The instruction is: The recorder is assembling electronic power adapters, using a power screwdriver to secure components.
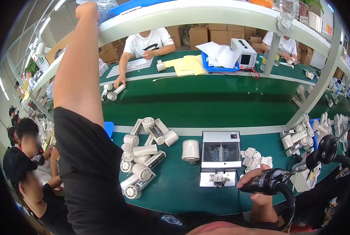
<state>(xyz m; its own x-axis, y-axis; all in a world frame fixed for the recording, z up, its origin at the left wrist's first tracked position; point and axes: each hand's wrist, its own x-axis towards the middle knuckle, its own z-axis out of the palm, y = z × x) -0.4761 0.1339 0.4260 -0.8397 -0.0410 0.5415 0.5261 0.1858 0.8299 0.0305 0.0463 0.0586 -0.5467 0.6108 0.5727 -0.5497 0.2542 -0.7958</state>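
Observation:
My left arm reaches up to the overhead shelf. My left hand (87, 10) is bent beside a clear plastic bag (101, 8) of small bluish parts; its fingers are hidden. Low on the right, my right hand (262, 197) is wrapped round a black electric screwdriver (263, 183), which has a metal hook and a thick black cable at its rear. Left of it stands a screw feeder (221, 138) with small screws under its window. A white cylindrical housing (190, 150) stands beside the feeder. Small white square plates (253, 157) lie heaped on its other side.
Several white handheld device bodies (143, 150) lie piled left of centre, more (298, 137) at the right. The metal shelf frame (320, 90) rises at the right. Across the green belt (182, 100), a co-worker's hand (120, 81) touches similar parts. Other people sit at the left.

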